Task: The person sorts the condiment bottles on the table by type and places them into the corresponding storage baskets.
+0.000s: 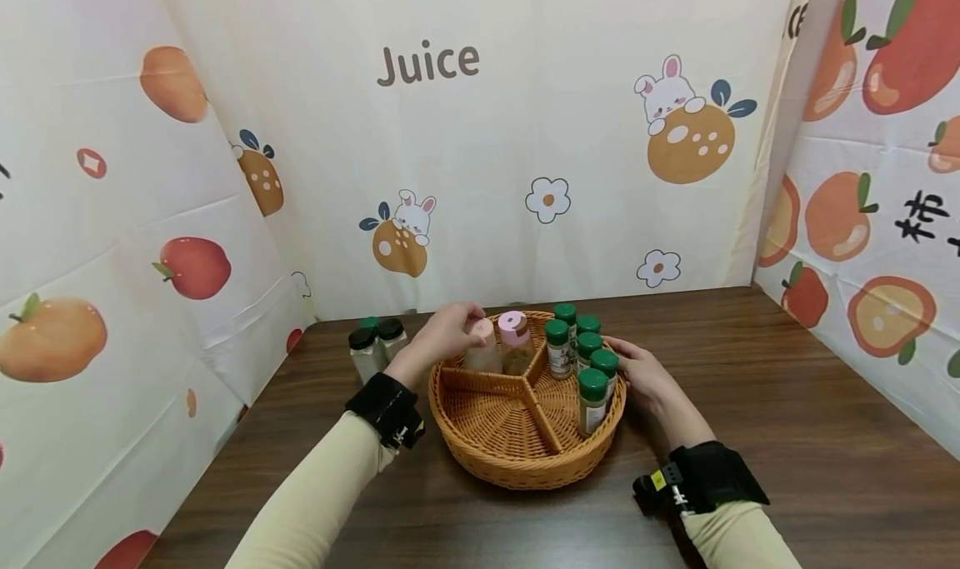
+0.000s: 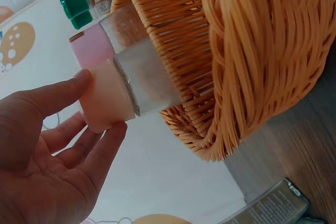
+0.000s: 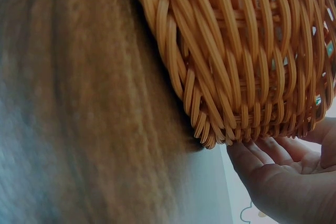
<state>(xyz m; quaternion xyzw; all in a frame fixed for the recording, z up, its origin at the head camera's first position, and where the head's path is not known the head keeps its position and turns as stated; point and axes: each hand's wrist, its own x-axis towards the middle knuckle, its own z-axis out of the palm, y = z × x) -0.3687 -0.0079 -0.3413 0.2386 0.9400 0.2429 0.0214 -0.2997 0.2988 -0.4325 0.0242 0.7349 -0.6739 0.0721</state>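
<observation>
Item 1: clear glass-like shaker jar w/ pale peach cap. Stood upright in rear-left compartment of round woven wicker basket, three-way divided, on dark wood-grain table. Left hand over it; fingers curled round cap, thumb on the opposite side, pinching it. Contents pale, powdery; fill lvl unclear.

Handling (judged): rigid, prob. light-to-moderate; smooth body likely slippery and breakable if dropped. Cap grip OK for a straight lift if the cap is tight; body below the cap is the safer hold. Wicker rim close by, so tilt could snag.

Item 2: second clear jar w/ pink cap, just beside item 1, same compartment, brownish contents.

Item 3: six small spice bottles w/ green caps, upright and packed close in right compartment; labelled, text too small to read.

Front compartment: nothing seen in it.

Item 4: right hand against basket's outer right wall; fingers fairly straight, touching the weave near the base, not wrapped round anything. Basket stiff, prob. light, would slide on table unless steadied.

Item 5: outside basket, left-rear on table: two clear jars w/ black caps, plus one green-capped bottle partly hidden behind them. Apart from the basket.

Surrounds: fruit-print cloth backdrop w/ "Juice" lettering.
</observation>
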